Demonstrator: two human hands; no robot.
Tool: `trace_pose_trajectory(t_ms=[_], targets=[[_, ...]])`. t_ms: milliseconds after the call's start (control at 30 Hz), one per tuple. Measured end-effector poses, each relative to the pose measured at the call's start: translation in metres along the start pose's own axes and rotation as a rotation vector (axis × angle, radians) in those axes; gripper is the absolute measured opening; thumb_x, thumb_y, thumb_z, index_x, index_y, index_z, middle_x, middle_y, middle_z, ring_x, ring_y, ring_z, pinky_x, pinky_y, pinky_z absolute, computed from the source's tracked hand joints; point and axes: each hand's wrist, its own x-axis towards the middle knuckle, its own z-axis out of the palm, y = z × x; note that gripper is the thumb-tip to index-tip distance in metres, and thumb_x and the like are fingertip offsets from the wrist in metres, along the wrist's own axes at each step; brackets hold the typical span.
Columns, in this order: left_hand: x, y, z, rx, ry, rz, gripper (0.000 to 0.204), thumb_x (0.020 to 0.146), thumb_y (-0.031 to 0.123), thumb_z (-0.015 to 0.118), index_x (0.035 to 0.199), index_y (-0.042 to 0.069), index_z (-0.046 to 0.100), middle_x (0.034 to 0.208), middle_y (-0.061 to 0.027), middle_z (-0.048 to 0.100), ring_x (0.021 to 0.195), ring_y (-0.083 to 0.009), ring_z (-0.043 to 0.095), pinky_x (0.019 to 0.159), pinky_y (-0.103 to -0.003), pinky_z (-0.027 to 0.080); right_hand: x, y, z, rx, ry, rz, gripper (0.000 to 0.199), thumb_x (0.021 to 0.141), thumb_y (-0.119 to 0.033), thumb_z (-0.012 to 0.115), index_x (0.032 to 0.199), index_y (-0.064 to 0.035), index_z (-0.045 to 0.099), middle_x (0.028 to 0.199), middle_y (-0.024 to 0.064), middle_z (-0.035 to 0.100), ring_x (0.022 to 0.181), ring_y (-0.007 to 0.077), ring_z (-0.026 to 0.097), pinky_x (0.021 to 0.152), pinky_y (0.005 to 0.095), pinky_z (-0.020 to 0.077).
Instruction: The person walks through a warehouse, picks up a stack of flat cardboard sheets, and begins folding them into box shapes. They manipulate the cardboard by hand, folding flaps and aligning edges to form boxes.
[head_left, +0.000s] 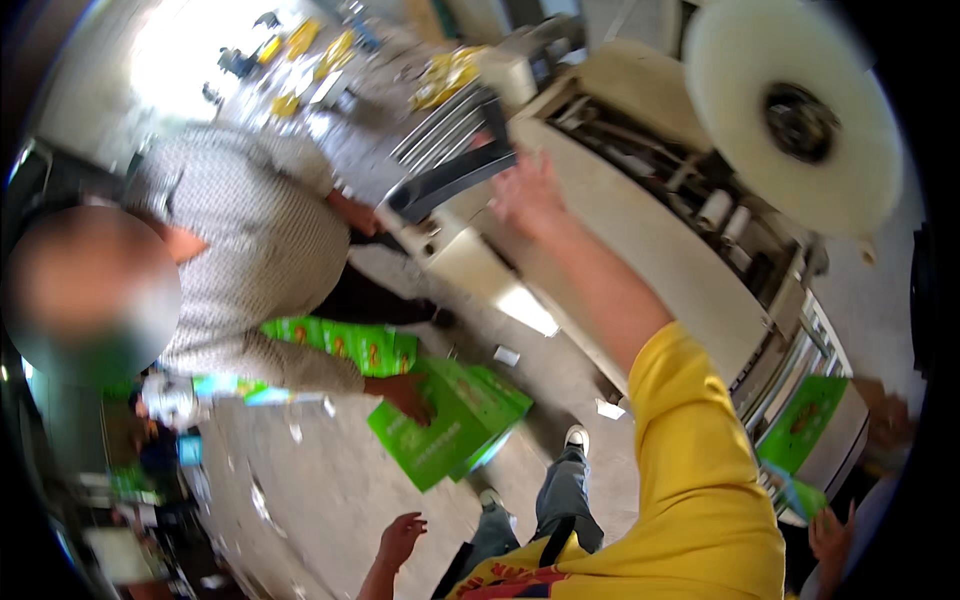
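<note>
Two bare hands, right hand [525, 190] in a yellow sleeve, fingers spread, touching the black bars [450, 165] at the cream metal machine's [640, 250] end, left hand [400, 538] loosely open, empty, glossy green flat bags [450, 420] nearby.

The person wears a bright yellow short-sleeved shirt [690, 480] whose sleeve ends just above the elbow, leaving the forearm bare down to the right hand [525, 195]. Red lettering or a red print runs across the shirt's lower front, and a dark strap [553, 540] crosses it there. The left hand [400, 540] and its forearm are bare too. Below come grey-blue jeans [560, 495] and dark shoes with white toe caps [577, 437]
</note>
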Motion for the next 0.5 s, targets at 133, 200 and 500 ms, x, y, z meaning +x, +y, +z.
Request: trace_pose_trajectory(t_ms=[133, 200, 500], targets=[[-0.015, -0.071, 0.017, -0.022, 0.101, -0.064, 0.033, 0.089, 0.017, 0.056, 0.117, 0.001, 0.054, 0.099, -0.0113, 0.067, 0.087, -0.0162, 0.064, 0.077, -0.028, 0.05, 0.045, 0.011, 0.04, -0.037, -0.181, -0.058, 0.058, 0.085, -0.046, 0.048, 0.135, -0.0193, 0.04, 0.141, -0.001, 0.037, 0.134, 0.0243, 0.027, 0.109, 0.0521, 0.017], [-0.038, -0.058, 0.032, -0.28, 0.061, -0.129, 0.032, 0.088, 0.014, 0.056, 0.117, 0.0, 0.054, 0.098, -0.0126, 0.065, 0.088, -0.0179, 0.063, 0.078, -0.028, 0.051, 0.043, 0.013, 0.039, -0.12, -0.218, -0.095, 0.06, 0.086, -0.05, 0.044, 0.139, -0.0223, 0.036, 0.146, -0.0038, 0.031, 0.134, 0.0241, 0.028, 0.109, 0.0521, 0.0163], [-0.069, -0.109, 0.058, -0.354, 0.027, -0.264, 0.034, 0.087, 0.015, 0.056, 0.117, 0.0, 0.054, 0.095, -0.0117, 0.065, 0.084, -0.0172, 0.063, 0.075, -0.028, 0.051, -0.021, 0.065, 0.035, -0.269, -0.001, -0.34, 0.057, 0.09, -0.042, 0.046, 0.141, -0.0241, 0.03, 0.148, -0.008, 0.025, 0.139, 0.0157, 0.016, 0.109, 0.0501, 0.0165]])
